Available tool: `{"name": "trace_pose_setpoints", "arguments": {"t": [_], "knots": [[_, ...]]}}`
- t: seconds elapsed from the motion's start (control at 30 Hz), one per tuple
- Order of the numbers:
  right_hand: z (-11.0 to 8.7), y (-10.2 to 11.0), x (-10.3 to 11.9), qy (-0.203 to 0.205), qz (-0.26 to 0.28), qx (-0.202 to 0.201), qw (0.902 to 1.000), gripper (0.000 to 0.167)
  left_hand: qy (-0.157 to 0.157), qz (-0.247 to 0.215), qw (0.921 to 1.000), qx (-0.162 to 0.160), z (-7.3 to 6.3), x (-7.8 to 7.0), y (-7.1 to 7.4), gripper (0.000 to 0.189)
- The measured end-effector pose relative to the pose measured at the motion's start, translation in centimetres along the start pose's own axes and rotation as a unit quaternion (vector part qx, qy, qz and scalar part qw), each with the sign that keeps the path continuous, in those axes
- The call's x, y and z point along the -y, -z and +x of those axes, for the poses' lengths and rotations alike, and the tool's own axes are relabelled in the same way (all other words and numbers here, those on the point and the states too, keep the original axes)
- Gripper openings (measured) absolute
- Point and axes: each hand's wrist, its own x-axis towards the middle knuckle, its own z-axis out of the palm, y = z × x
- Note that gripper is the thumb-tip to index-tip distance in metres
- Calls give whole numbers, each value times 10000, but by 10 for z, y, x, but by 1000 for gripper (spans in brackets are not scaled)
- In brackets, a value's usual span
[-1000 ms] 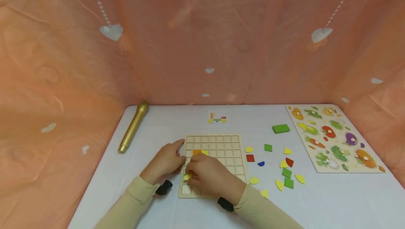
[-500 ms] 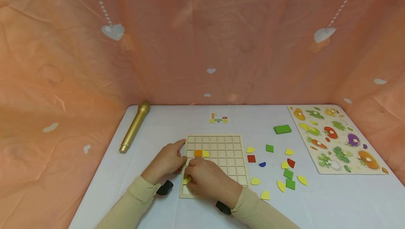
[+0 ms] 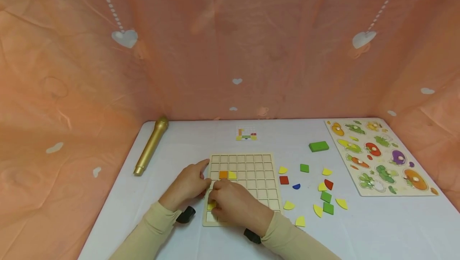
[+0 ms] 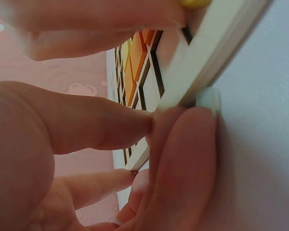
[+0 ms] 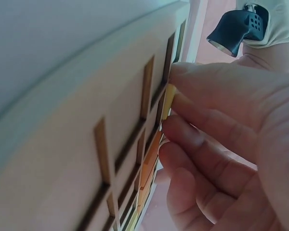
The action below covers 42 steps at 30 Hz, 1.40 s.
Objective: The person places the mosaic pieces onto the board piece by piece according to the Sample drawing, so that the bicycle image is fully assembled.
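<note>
A pale wooden grid board [image 3: 256,165] lies before me on the white table. My left hand [image 3: 188,181] grips its left edge, thumb and fingertips against the rim [image 4: 216,45]. My right hand [image 3: 240,203] reaches over the lower left of the board and pinches a yellow piece [image 3: 211,205] at a cell in the leftmost column, near the front; the fingers cover part of it. In the right wrist view, thumb and fingertips sit right at this yellow piece [image 5: 169,97]. Farther up the board, an orange piece [image 3: 223,175] and a yellow quarter-round piece [image 3: 232,175] lie side by side in cells.
Loose yellow quarter-rounds [image 3: 289,205], green squares [image 3: 328,208], a red square [image 3: 284,180] and a blue half-round [image 3: 296,186] lie to the right. Behind them are a green block [image 3: 318,146] and a vegetable puzzle [image 3: 353,160]. A pattern card [image 3: 246,133] and gold microphone [image 3: 151,146] lie farther back.
My right hand has shifted slightly toward the front edge of the board with the yellow piece, uncovering more of the orange and yellow pieces behind. The left hand keeps its place.
</note>
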Motion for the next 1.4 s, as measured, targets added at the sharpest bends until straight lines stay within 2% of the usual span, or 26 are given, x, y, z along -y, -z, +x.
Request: {"name": "trace_pose_setpoints", "arguments": {"t": [0.63,0.83,0.97,1.1,1.3,1.4], "knots": [[0,6,1,-34,-181,106,9998,9,49,-98,9999,30,2,2,1,74],[-10,19,-8,-277,175,80,9994,8,102,-40,9999,96,2,3,1,75],[-29,35,-23,-600,441,198,9970,13,240,-165,9995,108,0,4,1,75],[-60,51,-44,-1056,558,157,9927,18,342,-290,9990,84,-2,3,2,75],[-117,70,-79,-1376,97,-280,9900,16,353,-300,9988,131,0,1,0,75],[-144,79,-93,-1640,-91,-318,9859,19,319,-183,9992,141,1,0,-2,75]]}}
